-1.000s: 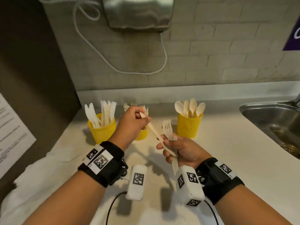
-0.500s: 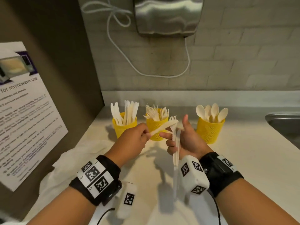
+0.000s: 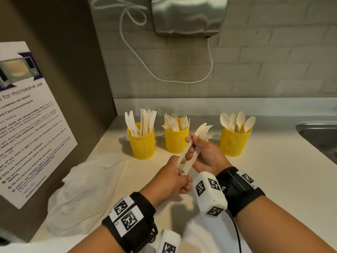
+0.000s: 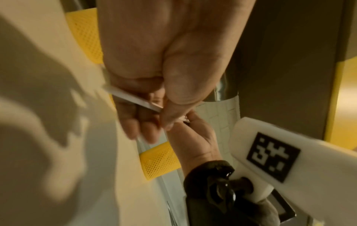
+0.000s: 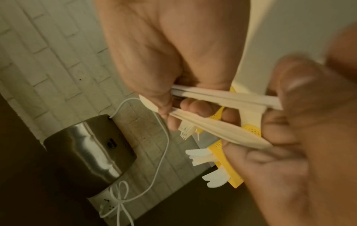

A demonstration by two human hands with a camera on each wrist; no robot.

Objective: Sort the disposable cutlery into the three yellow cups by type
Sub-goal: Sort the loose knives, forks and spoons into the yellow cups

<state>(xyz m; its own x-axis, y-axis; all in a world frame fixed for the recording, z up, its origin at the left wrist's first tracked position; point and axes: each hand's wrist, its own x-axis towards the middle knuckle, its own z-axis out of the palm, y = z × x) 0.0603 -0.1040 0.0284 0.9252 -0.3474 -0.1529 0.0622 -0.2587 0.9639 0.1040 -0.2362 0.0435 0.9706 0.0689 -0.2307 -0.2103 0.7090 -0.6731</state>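
Note:
Three yellow mesh cups stand in a row at the back: the knife cup (image 3: 141,143) on the left, the fork cup (image 3: 176,141) in the middle, the spoon cup (image 3: 235,143) on the right. In front of the fork cup my right hand (image 3: 195,152) grips a small bundle of forks (image 3: 207,129), heads up. A knife (image 3: 199,127) lies slanted beside them. My left hand (image 3: 180,172) pinches the knife's handle end just below the right hand. In the right wrist view the pale handles (image 5: 222,97) run from my right hand (image 5: 173,107) into the left fingers.
A crumpled white cloth (image 3: 87,183) lies on the counter at the left. A brown panel with a microwave notice (image 3: 27,125) borders that side. A steel sink (image 3: 321,136) sits at the right. A metal dryer (image 3: 187,15) with a white cable hangs on the wall above.
My left hand has slid down from near the fork cup to the knife's handle end. The knife has swung from lying crosswise to slanting alongside the forks in my right hand.

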